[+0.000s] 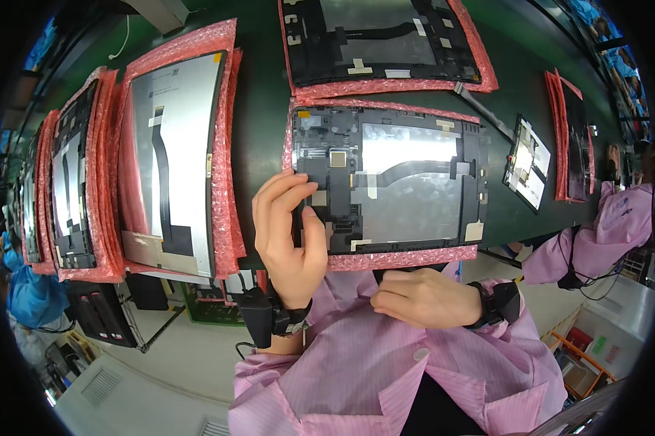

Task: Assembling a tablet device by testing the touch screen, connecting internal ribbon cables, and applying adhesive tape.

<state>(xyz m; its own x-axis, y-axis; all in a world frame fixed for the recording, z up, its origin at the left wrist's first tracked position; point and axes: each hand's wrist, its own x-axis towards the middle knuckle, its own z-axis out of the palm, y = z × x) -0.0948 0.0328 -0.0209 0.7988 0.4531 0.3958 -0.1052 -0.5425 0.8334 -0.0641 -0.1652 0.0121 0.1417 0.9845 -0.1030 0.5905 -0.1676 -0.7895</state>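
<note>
In front of me lies a tablet display assembly (414, 207), back side up, with a black frame, a silvery metal plate and a dark flat ribbon cable across it. It rests on a pink bubble-wrap sheet (422, 259). My left hand (289, 236) is at its left edge, fingers bent but apart, the fingertips and thumb resting on the black frame. By the near edge, close to my body, my right hand (430, 298) is closed with the fingers curled in. Whatever it may hold is hidden under the fingers.
Another display assembly (385, 43) lies just beyond on pink wrap. At left, a silver panel (171, 160) and framed panels (77, 182) sit on stacked wrap. A small circuit-bearing panel (528, 163) and a wrapped dark panel (576, 145) lie right. A pink-sleeved person (603, 232) is at right.
</note>
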